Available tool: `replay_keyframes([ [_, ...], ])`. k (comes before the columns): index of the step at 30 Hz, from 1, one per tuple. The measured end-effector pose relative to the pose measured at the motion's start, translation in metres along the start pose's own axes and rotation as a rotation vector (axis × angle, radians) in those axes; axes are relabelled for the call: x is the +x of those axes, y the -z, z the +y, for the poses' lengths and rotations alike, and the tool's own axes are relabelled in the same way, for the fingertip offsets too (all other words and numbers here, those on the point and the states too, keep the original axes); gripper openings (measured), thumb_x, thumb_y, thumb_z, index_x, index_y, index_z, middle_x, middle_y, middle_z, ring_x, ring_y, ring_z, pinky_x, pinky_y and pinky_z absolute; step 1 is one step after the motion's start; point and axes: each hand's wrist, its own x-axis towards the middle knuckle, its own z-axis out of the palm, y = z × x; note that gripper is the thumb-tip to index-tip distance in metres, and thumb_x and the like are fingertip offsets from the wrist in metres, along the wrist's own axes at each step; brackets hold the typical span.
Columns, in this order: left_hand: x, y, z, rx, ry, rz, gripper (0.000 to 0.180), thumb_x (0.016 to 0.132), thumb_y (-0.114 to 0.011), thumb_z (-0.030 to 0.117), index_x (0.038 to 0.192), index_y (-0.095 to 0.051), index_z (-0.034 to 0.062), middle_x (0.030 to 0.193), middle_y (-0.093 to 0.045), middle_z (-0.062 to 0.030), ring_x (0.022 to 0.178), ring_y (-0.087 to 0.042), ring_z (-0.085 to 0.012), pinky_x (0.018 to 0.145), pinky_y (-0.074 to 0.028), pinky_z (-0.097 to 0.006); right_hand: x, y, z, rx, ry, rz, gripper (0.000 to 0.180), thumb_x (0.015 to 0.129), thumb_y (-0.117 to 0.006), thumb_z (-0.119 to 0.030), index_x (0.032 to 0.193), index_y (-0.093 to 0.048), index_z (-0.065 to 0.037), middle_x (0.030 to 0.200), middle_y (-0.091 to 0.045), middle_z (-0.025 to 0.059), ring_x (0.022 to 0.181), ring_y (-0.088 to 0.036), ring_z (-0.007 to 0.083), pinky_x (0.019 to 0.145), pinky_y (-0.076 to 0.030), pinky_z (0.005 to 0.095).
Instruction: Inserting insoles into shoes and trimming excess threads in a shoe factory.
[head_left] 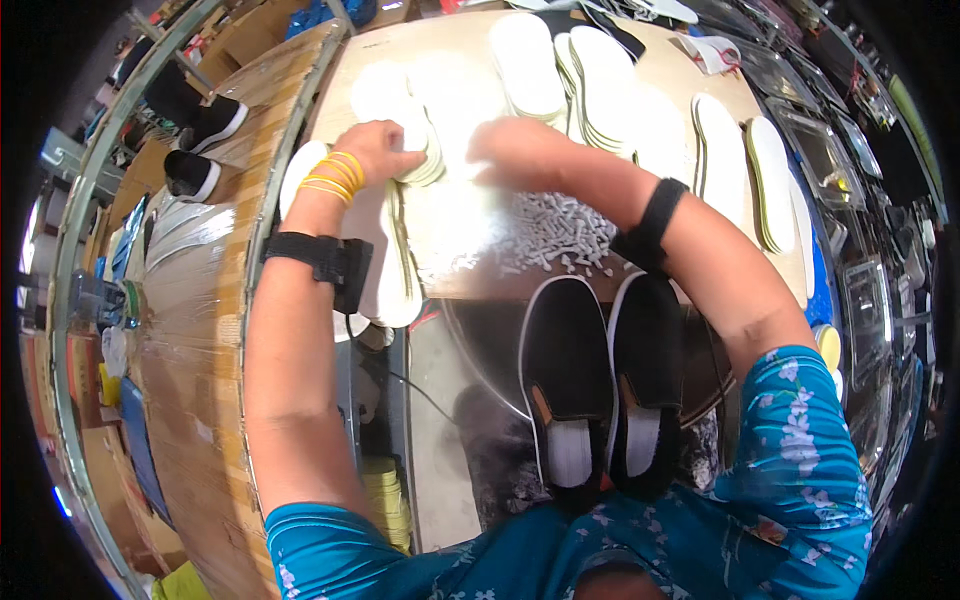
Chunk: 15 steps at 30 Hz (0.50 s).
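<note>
Insoles (432, 165) touch the left hand (370, 150), the right hand (520, 148) blurs, both grips unclear; shoes (566, 345) contain pale liners (570, 455).

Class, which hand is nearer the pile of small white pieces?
Right: the right hand, blurred, is just beyond the pile; the left hand is farther left, at an insole stack.

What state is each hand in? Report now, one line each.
Left hand: fingers partly curled at the white insole stack; whether it grips cannot be told.
Right hand: blurred; open or closed cannot be told.
</note>
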Motion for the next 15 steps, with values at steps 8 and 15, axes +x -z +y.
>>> replay_keyframes([
  [8,-0.043,0.031,0.030,0.006,0.104,0.473,0.022,0.083,-0.045,0.014,0.094,-0.056,-0.0002,0.093,-0.059,-0.0217,0.087,-0.058,-0.0343,0.075,-0.047,-0.043,-0.023,0.058,-0.041,-0.238,-0.228,0.308,0.015,0.078,-0.044,-0.011,0.077,-0.057,-0.005,0.081,-0.060,0.0134,0.079,-0.059,0.0305,0.066,-0.047,0.0402],
  [15,-0.230,0.068,0.052,-1.138,0.122,0.650,0.034,0.090,-0.047,0.030,0.096,-0.055,-0.0025,0.079,-0.062,-0.0082,0.067,-0.060,-0.0162,0.060,-0.048,-0.026,-0.252,0.166,-0.085,0.779,-0.425,0.962,0.025,0.085,-0.051,-0.009,0.108,-0.056,-0.001,0.093,-0.061,0.0053,0.070,-0.057,0.0077,0.055,-0.049,0.0199],
])
